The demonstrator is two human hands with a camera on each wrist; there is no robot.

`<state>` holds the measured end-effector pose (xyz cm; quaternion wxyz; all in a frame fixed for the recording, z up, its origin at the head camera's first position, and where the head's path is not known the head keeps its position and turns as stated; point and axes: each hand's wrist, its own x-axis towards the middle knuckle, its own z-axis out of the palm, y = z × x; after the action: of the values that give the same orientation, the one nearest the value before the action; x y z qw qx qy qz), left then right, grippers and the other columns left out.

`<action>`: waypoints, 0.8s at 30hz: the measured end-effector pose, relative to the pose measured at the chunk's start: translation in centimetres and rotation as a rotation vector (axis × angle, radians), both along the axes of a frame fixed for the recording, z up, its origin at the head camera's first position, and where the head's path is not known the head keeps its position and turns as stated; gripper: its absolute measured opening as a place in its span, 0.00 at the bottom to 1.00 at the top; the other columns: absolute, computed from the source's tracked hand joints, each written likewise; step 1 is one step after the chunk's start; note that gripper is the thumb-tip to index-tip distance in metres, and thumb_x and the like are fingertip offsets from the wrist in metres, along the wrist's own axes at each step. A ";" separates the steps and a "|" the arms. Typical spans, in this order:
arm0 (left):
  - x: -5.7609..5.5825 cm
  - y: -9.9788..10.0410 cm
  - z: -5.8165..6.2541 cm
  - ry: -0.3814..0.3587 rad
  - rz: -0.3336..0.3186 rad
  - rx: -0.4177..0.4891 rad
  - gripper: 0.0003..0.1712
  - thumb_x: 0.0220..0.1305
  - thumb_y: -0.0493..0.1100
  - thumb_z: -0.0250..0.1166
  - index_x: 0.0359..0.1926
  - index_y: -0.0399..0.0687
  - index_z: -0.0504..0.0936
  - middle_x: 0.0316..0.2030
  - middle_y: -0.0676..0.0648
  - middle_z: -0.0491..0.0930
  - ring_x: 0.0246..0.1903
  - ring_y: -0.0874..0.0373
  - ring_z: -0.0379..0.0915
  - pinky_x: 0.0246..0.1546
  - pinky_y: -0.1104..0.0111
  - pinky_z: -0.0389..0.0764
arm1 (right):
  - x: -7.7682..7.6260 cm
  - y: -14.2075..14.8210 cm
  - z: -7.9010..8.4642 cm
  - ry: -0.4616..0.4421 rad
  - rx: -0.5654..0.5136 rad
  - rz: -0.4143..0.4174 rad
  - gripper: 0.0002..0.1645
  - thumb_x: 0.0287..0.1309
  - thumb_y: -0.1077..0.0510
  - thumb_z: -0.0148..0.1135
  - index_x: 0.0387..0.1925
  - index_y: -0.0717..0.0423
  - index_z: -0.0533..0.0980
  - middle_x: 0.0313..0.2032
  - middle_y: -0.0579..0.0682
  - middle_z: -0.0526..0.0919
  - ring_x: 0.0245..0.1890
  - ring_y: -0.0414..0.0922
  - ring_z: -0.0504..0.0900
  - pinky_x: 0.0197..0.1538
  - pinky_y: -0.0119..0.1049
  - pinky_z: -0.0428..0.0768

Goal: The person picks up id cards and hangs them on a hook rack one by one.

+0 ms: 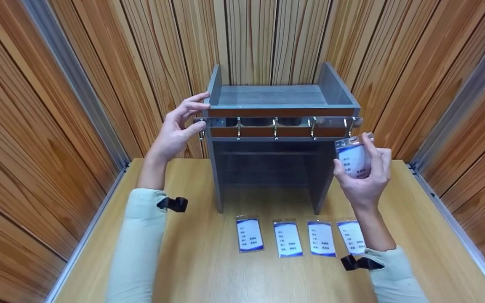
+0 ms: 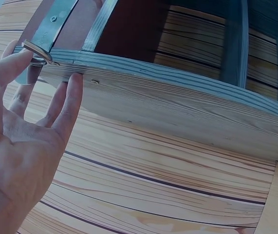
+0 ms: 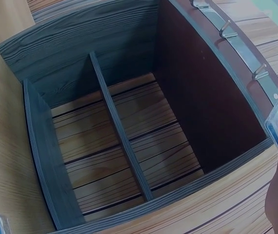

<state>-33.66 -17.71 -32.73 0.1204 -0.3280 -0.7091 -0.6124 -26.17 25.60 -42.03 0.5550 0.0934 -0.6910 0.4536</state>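
Observation:
My right hand [image 1: 366, 179] grips an ID badge in a clear plastic holder [image 1: 354, 158], its top edge just below the rightmost hook of the metal hook rail [image 1: 255, 122]. In the right wrist view, only a slip of the badge [image 3: 273, 124] shows beside the fingers. The rail runs across the front of a grey wooden shelf unit [image 1: 219, 176] and carries several hooks. At the rail's left end, my left hand [image 1: 177, 130] has its fingertips against the unit's side panel [image 2: 143, 92]. Its thumb lies at the rail's end, by the leftmost hook [image 2: 39, 51].
Several more ID badges lie in a row on the wooden table [image 1: 200, 261], in front of the unit; among them is the leftmost badge [image 1: 249, 234]. My right forearm partly covers the rightmost one [image 1: 350, 235]. Wood-panelled walls [image 1: 251, 42] enclose the table at the back and sides.

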 end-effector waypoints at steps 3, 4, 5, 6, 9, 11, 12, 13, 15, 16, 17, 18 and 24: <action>-0.1 0.2 0.1 0.002 0.000 -0.005 0.21 0.80 0.32 0.62 0.69 0.33 0.79 0.85 0.41 0.68 0.86 0.43 0.62 0.87 0.34 0.59 | -0.1 0.2 0.0 -0.011 -0.011 -0.007 0.43 0.48 0.57 0.79 0.69 0.58 0.83 0.52 0.26 0.73 0.54 0.29 0.73 0.51 0.19 0.78; -0.1 0.2 0.2 0.001 0.000 -0.006 0.21 0.80 0.32 0.62 0.69 0.34 0.80 0.85 0.41 0.68 0.87 0.42 0.62 0.87 0.34 0.58 | -0.1 0.3 0.0 -0.014 -0.014 -0.007 0.43 0.48 0.57 0.79 0.69 0.58 0.83 0.52 0.26 0.73 0.54 0.29 0.73 0.51 0.19 0.78; -0.1 0.3 0.2 0.000 -0.004 -0.004 0.20 0.80 0.31 0.62 0.69 0.34 0.80 0.85 0.41 0.68 0.86 0.42 0.62 0.87 0.34 0.59 | -0.1 0.3 0.0 -0.014 -0.019 -0.006 0.43 0.48 0.58 0.79 0.69 0.58 0.83 0.52 0.27 0.72 0.54 0.30 0.73 0.50 0.19 0.77; -0.1 0.4 0.3 -0.001 -0.007 -0.003 0.20 0.80 0.31 0.62 0.69 0.34 0.80 0.85 0.41 0.68 0.86 0.42 0.62 0.87 0.34 0.60 | -0.1 0.4 0.0 -0.015 -0.022 -0.008 0.43 0.48 0.57 0.79 0.69 0.58 0.83 0.52 0.27 0.72 0.54 0.30 0.73 0.50 0.19 0.77; -0.2 0.5 0.4 -0.002 -0.013 0.000 0.20 0.80 0.31 0.62 0.69 0.34 0.79 0.85 0.40 0.68 0.86 0.42 0.63 0.86 0.34 0.61 | -0.2 0.6 0.1 -0.021 -0.027 -0.015 0.43 0.48 0.57 0.79 0.70 0.58 0.83 0.52 0.26 0.72 0.54 0.30 0.73 0.51 0.19 0.77; -0.2 0.6 0.5 -0.003 -0.016 0.003 0.21 0.80 0.31 0.62 0.69 0.34 0.79 0.86 0.40 0.68 0.85 0.42 0.64 0.85 0.34 0.62 | -0.3 0.7 0.1 -0.024 -0.032 -0.017 0.43 0.49 0.57 0.79 0.70 0.57 0.83 0.52 0.26 0.72 0.54 0.30 0.72 0.51 0.19 0.77; -0.2 0.6 0.5 -0.002 -0.014 0.003 0.20 0.80 0.31 0.62 0.69 0.34 0.79 0.86 0.40 0.68 0.85 0.42 0.64 0.85 0.34 0.62 | -0.3 0.7 0.1 -0.029 -0.032 -0.019 0.43 0.49 0.56 0.79 0.71 0.57 0.83 0.52 0.26 0.72 0.54 0.29 0.72 0.51 0.20 0.76; -0.2 0.6 0.6 -0.002 -0.013 0.002 0.21 0.80 0.31 0.62 0.69 0.34 0.79 0.86 0.40 0.68 0.85 0.42 0.64 0.85 0.34 0.62 | -0.3 0.7 0.1 -0.033 -0.033 -0.019 0.43 0.50 0.56 0.79 0.71 0.57 0.82 0.51 0.26 0.72 0.54 0.29 0.71 0.51 0.20 0.76; -0.2 0.6 0.5 0.001 -0.012 0.004 0.21 0.80 0.30 0.62 0.69 0.33 0.79 0.86 0.40 0.68 0.85 0.42 0.63 0.85 0.33 0.62 | -0.3 0.7 0.1 -0.042 -0.036 -0.018 0.43 0.50 0.57 0.79 0.72 0.56 0.82 0.51 0.25 0.72 0.54 0.29 0.71 0.50 0.20 0.76; -0.2 0.6 0.5 0.001 -0.011 0.004 0.21 0.80 0.31 0.62 0.69 0.33 0.79 0.86 0.40 0.68 0.85 0.42 0.63 0.85 0.32 0.61 | -0.3 0.7 0.0 -0.046 -0.037 -0.017 0.43 0.51 0.57 0.79 0.72 0.56 0.82 0.51 0.25 0.73 0.53 0.29 0.71 0.51 0.20 0.76; -0.1 0.6 0.5 0.001 -0.010 0.005 0.21 0.80 0.31 0.62 0.69 0.33 0.79 0.86 0.40 0.68 0.85 0.42 0.63 0.85 0.32 0.61 | -0.3 0.7 0.0 -0.051 -0.038 -0.016 0.43 0.51 0.57 0.79 0.72 0.56 0.82 0.52 0.25 0.73 0.54 0.29 0.72 0.51 0.20 0.77; -0.1 0.6 0.5 -0.001 -0.009 0.006 0.20 0.80 0.31 0.62 0.69 0.34 0.79 0.86 0.40 0.68 0.86 0.42 0.63 0.85 0.31 0.60 | -0.2 0.7 0.0 -0.055 -0.038 -0.015 0.43 0.52 0.57 0.79 0.72 0.56 0.82 0.52 0.24 0.73 0.54 0.30 0.72 0.52 0.20 0.78; -0.3 0.9 0.4 0.015 -0.013 0.002 0.20 0.81 0.32 0.62 0.69 0.34 0.80 0.85 0.39 0.68 0.86 0.42 0.62 0.87 0.32 0.56 | 0.1 0.6 0.0 -0.075 -0.046 -0.009 0.43 0.54 0.58 0.80 0.73 0.56 0.81 0.53 0.23 0.74 0.56 0.32 0.74 0.56 0.21 0.81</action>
<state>-33.94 -16.85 -32.33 0.1220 -0.3368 -0.7056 -0.6115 -26.07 26.16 -42.06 0.5330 0.0605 -0.7011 0.4699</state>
